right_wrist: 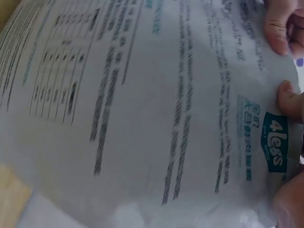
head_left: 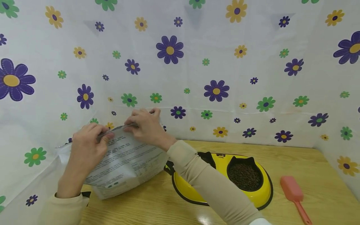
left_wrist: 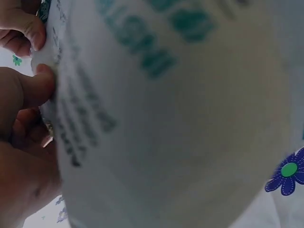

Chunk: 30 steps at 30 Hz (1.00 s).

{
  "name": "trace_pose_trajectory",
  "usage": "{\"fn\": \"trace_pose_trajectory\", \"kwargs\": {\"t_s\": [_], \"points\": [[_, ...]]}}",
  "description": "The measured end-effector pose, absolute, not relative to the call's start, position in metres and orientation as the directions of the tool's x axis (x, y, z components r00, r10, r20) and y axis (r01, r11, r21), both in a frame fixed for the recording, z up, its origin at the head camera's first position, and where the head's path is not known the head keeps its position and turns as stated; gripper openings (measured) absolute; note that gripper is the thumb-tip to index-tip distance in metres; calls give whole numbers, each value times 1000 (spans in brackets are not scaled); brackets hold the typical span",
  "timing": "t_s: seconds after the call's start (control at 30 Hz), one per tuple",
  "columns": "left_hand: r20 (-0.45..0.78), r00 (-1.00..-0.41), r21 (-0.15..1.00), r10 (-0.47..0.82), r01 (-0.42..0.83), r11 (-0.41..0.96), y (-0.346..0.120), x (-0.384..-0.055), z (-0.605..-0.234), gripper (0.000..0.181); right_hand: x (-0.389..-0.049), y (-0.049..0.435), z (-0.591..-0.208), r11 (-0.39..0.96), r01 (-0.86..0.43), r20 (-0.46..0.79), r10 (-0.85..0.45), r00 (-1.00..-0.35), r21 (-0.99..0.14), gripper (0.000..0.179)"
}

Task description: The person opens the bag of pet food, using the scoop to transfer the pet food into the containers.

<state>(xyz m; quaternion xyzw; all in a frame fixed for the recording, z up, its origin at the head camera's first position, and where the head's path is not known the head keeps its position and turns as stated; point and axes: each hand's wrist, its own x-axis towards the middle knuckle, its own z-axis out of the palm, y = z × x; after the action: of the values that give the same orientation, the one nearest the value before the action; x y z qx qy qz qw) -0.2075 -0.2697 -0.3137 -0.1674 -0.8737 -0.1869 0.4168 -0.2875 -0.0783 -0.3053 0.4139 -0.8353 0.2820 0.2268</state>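
Note:
A white pet food bag (head_left: pixel 126 165) with printed text stands tilted on the table at the left. My left hand (head_left: pixel 88 148) pinches its top edge between thumb and fingers. Farther along the same edge, my right hand (head_left: pixel 146 126) pinches it too. The top edge looks pressed flat between the hands. In the right wrist view the bag (right_wrist: pixel 142 118) fills most of the picture, with a green "4legs" logo near the thumbs. The bag (left_wrist: pixel 171 133) also blocks much of the left wrist view. Its contents are hidden.
Right of the bag sits a yellow double feeder (head_left: pixel 261 197), partly behind my right forearm. Brown kibble (head_left: pixel 244 175) lies in its right black bowl. A pink scoop (head_left: pixel 292 189) rests on the wooden table (head_left: pixel 317 168). Flower-printed sheeting (head_left: pixel 191 75) closes off the back and sides.

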Motion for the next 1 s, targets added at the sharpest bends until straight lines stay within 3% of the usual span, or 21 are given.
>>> {"fn": "trace_pose_trajectory", "kwargs": {"t_s": [0.17,0.37,0.57,0.8,1.0], "points": [[744,-658,239,116,424,874,-263,-207,-313,11,-286,-79,-305,541,-810,593,-583,-554,-225,18],[767,-633,247,108,446,860,-256,-209,-311,9,-285,-80,-303,551,-799,598,-565,-569,-239,12],[755,-643,238,130,453,859,-261,-209,-308,11,-286,-78,-303,507,-826,616,-577,-537,-246,15],[663,-742,271,100,363,892,-285,-199,-310,10,-296,-67,-307,388,-862,632,-588,-505,-327,14],[738,-667,235,99,392,890,-289,-200,-314,12,-300,-65,-312,283,-888,687,-564,-459,-362,6]]}}
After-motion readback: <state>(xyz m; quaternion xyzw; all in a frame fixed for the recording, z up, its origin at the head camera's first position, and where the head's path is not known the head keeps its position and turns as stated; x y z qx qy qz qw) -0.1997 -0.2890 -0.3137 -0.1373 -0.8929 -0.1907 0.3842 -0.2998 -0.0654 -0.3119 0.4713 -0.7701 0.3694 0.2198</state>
